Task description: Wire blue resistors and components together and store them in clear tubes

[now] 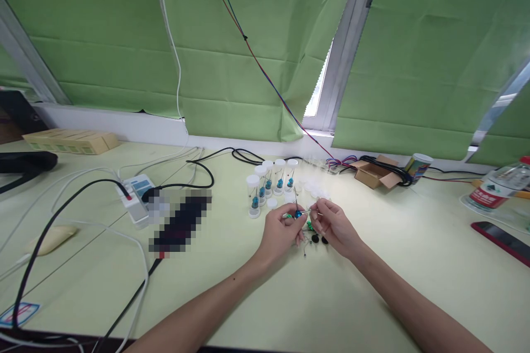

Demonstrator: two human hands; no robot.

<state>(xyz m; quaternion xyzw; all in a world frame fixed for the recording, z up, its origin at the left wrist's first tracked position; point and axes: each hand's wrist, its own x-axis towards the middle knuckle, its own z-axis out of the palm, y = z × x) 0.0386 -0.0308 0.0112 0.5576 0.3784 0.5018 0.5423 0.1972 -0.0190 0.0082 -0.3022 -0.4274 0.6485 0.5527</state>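
Note:
My left hand (283,227) is closed around a small blue piece (298,214) with a thin dark stem rising from it. Close beside it, my right hand (333,224) pinches a thin wire-like pin (307,211) that reaches to the blue piece; whether the two are joined I cannot tell. Small green pieces (309,225) show between the hands. Under them lie black round discs (315,238) and thin stems, partly hidden by my fingers. Behind my left hand stand several clear tubes with white caps (254,196), each with a blue piece and stem inside.
White caps (272,204) lie near the tubes. At the left are a white power strip (136,201), cables and a pixelated dark object (182,225). An open cardboard box (375,172), a can (417,167), a water bottle (494,187) and a phone (503,241) are on the right.

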